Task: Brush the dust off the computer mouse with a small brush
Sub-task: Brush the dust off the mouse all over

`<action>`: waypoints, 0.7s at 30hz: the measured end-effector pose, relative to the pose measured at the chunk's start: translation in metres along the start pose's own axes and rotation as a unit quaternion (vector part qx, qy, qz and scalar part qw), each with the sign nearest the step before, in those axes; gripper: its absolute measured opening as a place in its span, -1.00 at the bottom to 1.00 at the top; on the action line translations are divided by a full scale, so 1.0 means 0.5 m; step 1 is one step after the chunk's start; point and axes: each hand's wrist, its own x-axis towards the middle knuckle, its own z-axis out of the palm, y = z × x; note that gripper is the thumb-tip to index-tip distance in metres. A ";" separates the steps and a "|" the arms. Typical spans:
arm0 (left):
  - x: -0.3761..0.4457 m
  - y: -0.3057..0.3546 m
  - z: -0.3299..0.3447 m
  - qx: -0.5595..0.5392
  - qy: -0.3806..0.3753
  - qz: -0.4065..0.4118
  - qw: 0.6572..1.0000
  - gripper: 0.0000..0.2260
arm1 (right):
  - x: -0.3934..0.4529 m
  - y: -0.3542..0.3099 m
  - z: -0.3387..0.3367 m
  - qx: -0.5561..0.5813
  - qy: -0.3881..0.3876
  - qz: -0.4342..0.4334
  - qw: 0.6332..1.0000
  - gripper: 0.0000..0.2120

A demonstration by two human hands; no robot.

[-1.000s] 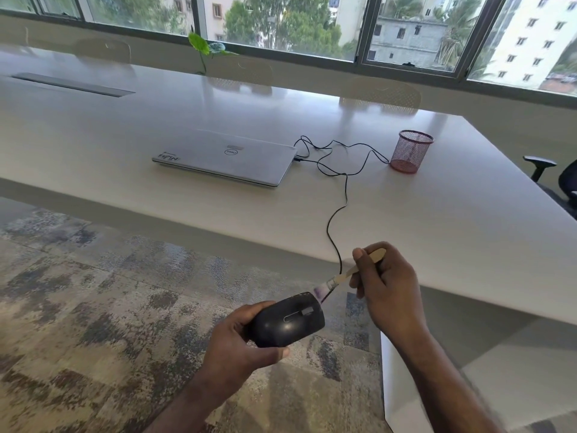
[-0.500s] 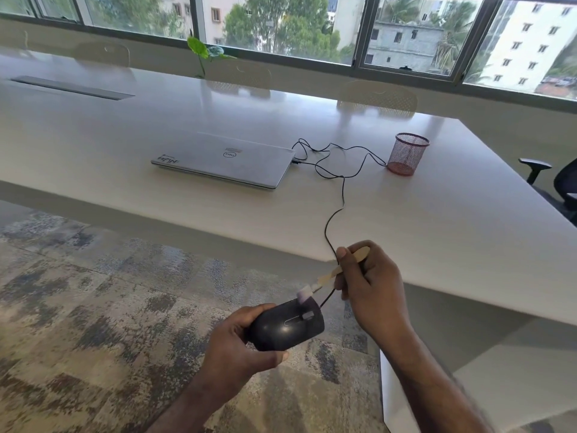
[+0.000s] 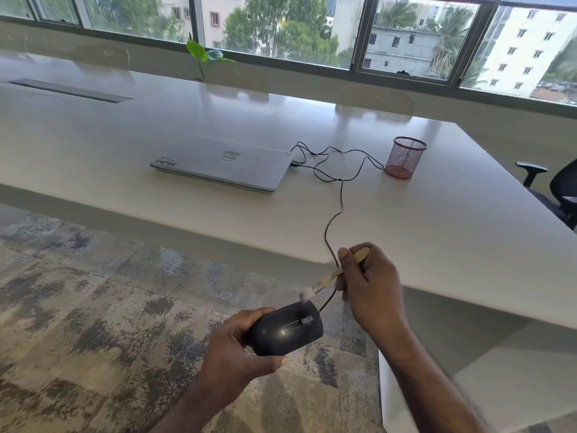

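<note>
Head view: the black computer mouse [image 3: 285,329] is held in the air off the near edge of the white table [image 3: 437,232], over the floor, with its wheel side up. The left hand [image 3: 232,357] grips it from the rear, thumb curled along its near side and fingers wrapped under the far side. Just beyond the mouse's front end, the small brush [image 3: 331,278] slants down toward it, its pale bristles blurred and close above the front edge; whether they touch cannot be told. The right hand [image 3: 371,289] pinches the brush's wooden handle, fingers curled round it, the handle's end poking out above the knuckles. From the mouse's front a thin black cable [image 3: 338,207] rises over the table's near edge and runs away across the top in loose loops to a closed silver laptop [image 3: 224,162] lying flat farther in. To the right of the laptop, beyond the cable loops, stands a red mesh pen cup [image 3: 406,157]. The table top is pale, smooth and glossy, reflecting the windows [image 3: 281,26] that line the far wall. Chair backs [image 3: 374,100] stand along the table's far side, a green plant [image 3: 203,56] rises behind it, and a dark office chair [image 3: 559,185] sits off its right end. Below the mouse, the carpet [image 3: 93,307] is mottled grey and beige.
</note>
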 end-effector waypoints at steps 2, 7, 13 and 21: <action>0.001 0.000 0.001 -0.002 -0.001 0.000 1.000 -0.37 | -0.007 0.003 0.010 0.033 -0.034 0.021 0.999 -0.77; 0.002 -0.004 0.003 -0.007 -0.002 -0.002 1.000 -0.36 | -0.010 0.018 0.004 -0.021 -0.033 0.016 0.999 -0.78; 0.004 -0.006 0.005 0.005 -0.001 0.002 1.000 -0.36 | -0.008 0.012 0.004 0.013 0.005 0.006 1.000 -0.77; 0.008 0.010 0.011 0.005 0.001 -0.009 1.000 -0.37 | 0.004 0.015 0.017 -0.037 -0.063 0.018 0.997 -0.77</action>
